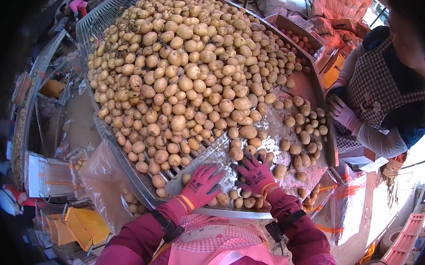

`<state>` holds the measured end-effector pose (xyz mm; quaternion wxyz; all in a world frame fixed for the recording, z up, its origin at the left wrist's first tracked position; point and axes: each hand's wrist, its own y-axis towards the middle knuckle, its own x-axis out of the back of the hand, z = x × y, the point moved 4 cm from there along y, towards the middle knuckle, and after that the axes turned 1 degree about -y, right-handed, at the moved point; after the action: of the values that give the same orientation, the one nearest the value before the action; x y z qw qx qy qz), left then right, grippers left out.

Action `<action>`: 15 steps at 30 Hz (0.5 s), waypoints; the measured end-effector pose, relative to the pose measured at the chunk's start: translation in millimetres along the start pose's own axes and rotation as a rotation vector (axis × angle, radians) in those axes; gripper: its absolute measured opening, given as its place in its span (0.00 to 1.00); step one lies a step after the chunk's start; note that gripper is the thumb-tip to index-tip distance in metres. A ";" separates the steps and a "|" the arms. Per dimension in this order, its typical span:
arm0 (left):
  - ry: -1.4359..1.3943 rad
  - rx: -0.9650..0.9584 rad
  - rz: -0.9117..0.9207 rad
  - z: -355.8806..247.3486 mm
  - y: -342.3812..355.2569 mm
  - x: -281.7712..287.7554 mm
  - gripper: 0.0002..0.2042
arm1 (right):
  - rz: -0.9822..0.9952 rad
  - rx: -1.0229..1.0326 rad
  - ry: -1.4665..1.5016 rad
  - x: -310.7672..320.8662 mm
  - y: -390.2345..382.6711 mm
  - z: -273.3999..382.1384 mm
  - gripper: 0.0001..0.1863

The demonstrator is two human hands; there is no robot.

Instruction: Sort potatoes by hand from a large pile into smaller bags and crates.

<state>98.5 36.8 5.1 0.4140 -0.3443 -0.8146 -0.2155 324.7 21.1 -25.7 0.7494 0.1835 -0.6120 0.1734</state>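
A: Both gloves are low over the near end of the tray (307,85), and the potatoes (177,71) fill its far and left side in one great heap!

B: Look at the left hand (198,183): palm down, fingers stretched out and spread, nothing seen in their grasp. The right hand (257,176) is spread too, tips close to the heap's near edge, no grip showing. What lies under either palm, nobody can tell from up here.

A: So how should this be handled well?

B: Flat, loose fingers look best, I'd say. Draw a few down from the toe of the heap, roll them apart to see every side, and don't dig in underneath: that slope could well slide.

A: And the edges?

B: The near rim (236,214) runs just in front of the apron (229,252), with a short row of small potatoes (244,202) between rim and right hand. A hard pull toward the body might tip one over it.

A: Room to move?

B: Best ahead of the hands and a little right, on patches of bare metal. Left is tighter: the heap comes down over the slats (170,171) there. Far right, a loose cluster (304,126) lies near the right rim, and beyond that rim a co-worker (380,90) stands close, one gloved hand beside the edge.
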 end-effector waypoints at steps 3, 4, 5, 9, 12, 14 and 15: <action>0.006 0.031 -0.175 15.7 -0.6 32.0 0.27 | -0.009 -0.254 -0.115 9.5 10.0 -58.4 0.33; 0.025 0.046 -0.264 23.6 -6.2 47.9 0.26 | -0.021 -0.330 -0.155 16.2 17.2 -74.2 0.34; 0.044 0.061 -0.353 32.3 -12.7 64.0 0.26 | -0.126 -0.479 -0.154 28.6 18.6 -90.0 0.35; 0.130 0.232 -0.503 78.7 -29.0 117.0 0.27 | -0.241 -0.755 -0.075 62.7 44.1 -132.3 0.38; 0.084 0.308 -0.656 113.4 -32.7 152.7 0.27 | -0.189 -0.496 -0.129 70.8 91.0 -118.2 0.40; 0.019 0.453 -0.729 138.2 -25.1 171.0 0.27 | -0.162 -0.389 -0.031 75.4 133.2 -103.3 0.42; 0.076 0.443 -0.749 144.9 -20.1 180.0 0.28 | -0.132 -0.383 -0.047 79.6 158.2 -98.1 0.43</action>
<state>-68.3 184.4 70.2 0.4009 0.0802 -0.8940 -0.1834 346.9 209.8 44.2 0.7658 0.0814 -0.6379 0.0000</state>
